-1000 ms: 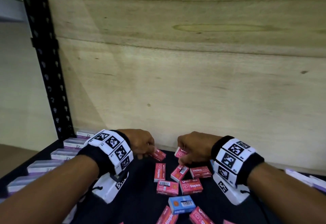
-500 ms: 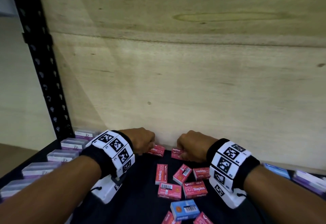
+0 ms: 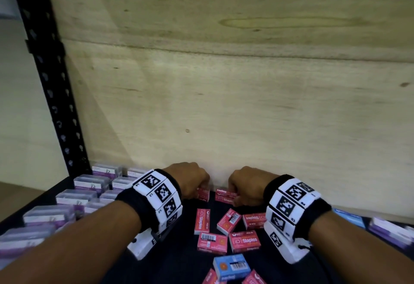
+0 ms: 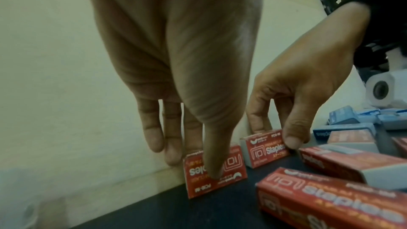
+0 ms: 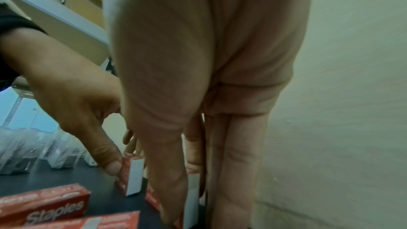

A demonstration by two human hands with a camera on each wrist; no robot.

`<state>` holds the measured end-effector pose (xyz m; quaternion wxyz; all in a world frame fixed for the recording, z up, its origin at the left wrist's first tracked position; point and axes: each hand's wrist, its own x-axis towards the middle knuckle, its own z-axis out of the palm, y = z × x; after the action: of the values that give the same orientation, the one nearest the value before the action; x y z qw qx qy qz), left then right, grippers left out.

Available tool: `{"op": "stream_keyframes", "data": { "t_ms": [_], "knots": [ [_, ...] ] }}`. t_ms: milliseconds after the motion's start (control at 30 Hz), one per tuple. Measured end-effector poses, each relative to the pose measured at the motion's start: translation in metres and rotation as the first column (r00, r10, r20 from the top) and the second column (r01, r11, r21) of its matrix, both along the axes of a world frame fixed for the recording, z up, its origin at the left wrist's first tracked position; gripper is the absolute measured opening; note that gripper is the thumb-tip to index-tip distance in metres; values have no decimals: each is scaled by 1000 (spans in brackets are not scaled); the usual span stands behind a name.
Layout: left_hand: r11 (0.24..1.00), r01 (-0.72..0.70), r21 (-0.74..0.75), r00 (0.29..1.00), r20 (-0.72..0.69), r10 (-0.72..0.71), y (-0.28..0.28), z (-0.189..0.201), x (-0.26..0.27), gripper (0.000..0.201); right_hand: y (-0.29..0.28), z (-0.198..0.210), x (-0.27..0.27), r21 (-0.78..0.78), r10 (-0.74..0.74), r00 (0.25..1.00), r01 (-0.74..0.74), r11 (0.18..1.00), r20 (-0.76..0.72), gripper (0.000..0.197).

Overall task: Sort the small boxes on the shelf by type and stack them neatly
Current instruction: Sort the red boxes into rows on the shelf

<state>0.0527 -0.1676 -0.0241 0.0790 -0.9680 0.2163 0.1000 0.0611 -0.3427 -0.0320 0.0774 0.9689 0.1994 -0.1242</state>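
Two red staples boxes stand on edge side by side at the foot of the plywood back wall. My left hand [image 3: 199, 185] pinches the left red box [image 4: 214, 171] between thumb and fingers. My right hand [image 3: 235, 192] pinches the right red box [image 4: 264, 149] the same way; in the right wrist view this box [image 5: 191, 191] is mostly hidden behind the thumb. Several more red staples boxes [image 3: 244, 241] lie loose on the black shelf [image 3: 179, 250] just behind my hands. A blue box [image 3: 231, 267] lies nearer to me.
Clear-lidded purple boxes [image 3: 76, 196] fill the shelf's left side beside the black perforated upright [image 3: 51, 82]. Blue boxes [image 3: 349, 217] and purple boxes [image 3: 392, 232] lie at the right. The plywood wall [image 3: 246, 104] closes off the back.
Both hands have carried their red boxes away from the loose pile to the back wall, where the boxes now stand on the shelf.
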Motion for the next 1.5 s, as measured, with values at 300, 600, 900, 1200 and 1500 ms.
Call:
{"op": "stream_keyframes", "data": {
  "t_ms": [300, 600, 900, 1200, 1500],
  "knots": [
    [986, -45, -162, 998, -44, 38, 15, 9, -2, 47, 1, 0, 0, -21, 15, 1000, -15, 1000, -9, 26],
    [942, -133, -308, 990, -89, 110, 19, 2, 0, 30, 3, 2, -2, 6, -1, 1000, 1, 1000, -7, 29],
    [982, -186, -43, 981, -66, 182, 20, 0, 0, 35, 2, 1, -1, -16, -7, 1000, 7, 1000, -6, 28],
    [983, -174, -53, 983, -66, 171, 16, -1, -1, 29, 1, 1, -2, 1, -14, 1000, 14, 1000, -8, 30],
    [983, -163, -78, 984, -80, 157, 13, -3, 3, 29, 3, 0, -2, 2, -18, 1000, 18, 1000, 4, 33]
  ]
}}
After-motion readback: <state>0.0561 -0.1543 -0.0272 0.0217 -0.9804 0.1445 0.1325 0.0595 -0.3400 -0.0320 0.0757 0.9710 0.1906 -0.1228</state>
